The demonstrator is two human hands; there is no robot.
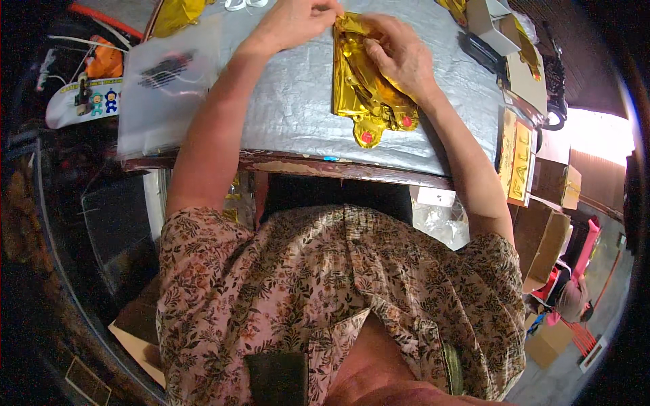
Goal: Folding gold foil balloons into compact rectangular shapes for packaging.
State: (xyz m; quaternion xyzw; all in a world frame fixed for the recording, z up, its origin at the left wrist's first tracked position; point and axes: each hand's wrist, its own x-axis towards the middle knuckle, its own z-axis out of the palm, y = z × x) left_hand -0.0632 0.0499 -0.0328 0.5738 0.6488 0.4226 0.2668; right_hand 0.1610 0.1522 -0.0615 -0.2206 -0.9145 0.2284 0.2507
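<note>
A flat, folded gold foil balloon point(352, 81) lies on the silver-covered table point(291, 101). Two rounded tabs with red spots stick out at its near end. At the far left corner of the foil, my left hand point(294, 26) is closed in a pinch, with thumb and fingertips together at the edge. My right hand point(405, 59) lies over the foil's far right part, its fingers bent and the thumb pressed against the gold sheet. The top of the frame cuts off part of my left hand, and my right hand hides some of the foil.
Clear plastic bags point(169, 88) lie at the table's left. More gold foil point(177, 17) sits at the far left. A black stapler-like tool point(482, 53) and a white box point(491, 27) stand at the far right. Cardboard boxes point(542, 243) are stacked beyond the right edge.
</note>
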